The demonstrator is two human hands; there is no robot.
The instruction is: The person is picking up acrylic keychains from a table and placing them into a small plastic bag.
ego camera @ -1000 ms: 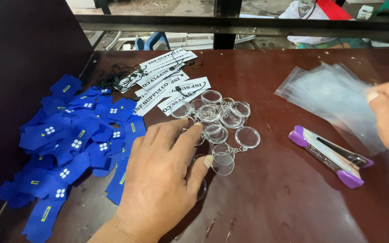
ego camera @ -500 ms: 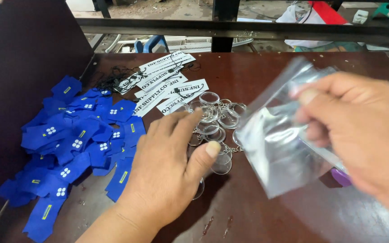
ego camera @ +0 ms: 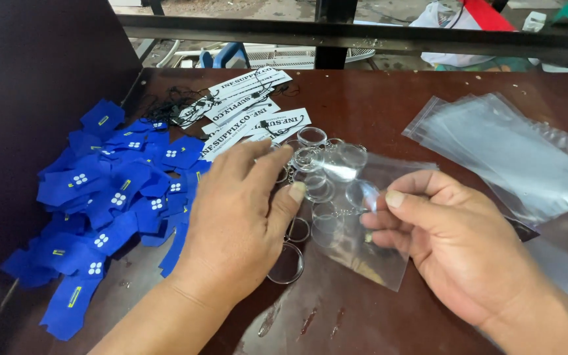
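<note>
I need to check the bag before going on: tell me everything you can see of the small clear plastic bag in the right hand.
The small clear plastic bag is a thin, glossy, see-through rectangular pouch, slightly creased. It lies nearly flat on the dark brown table, one corner toward the camera. The right hand pinches its right edge between thumb and fingers. Its far end overlaps the clear round keyrings, which show through it. Whether anything is inside cannot be told.

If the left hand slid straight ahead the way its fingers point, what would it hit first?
Probably the clear round keyrings lying at the left hand's fingertips; the white printed tags lie beyond them.
</note>
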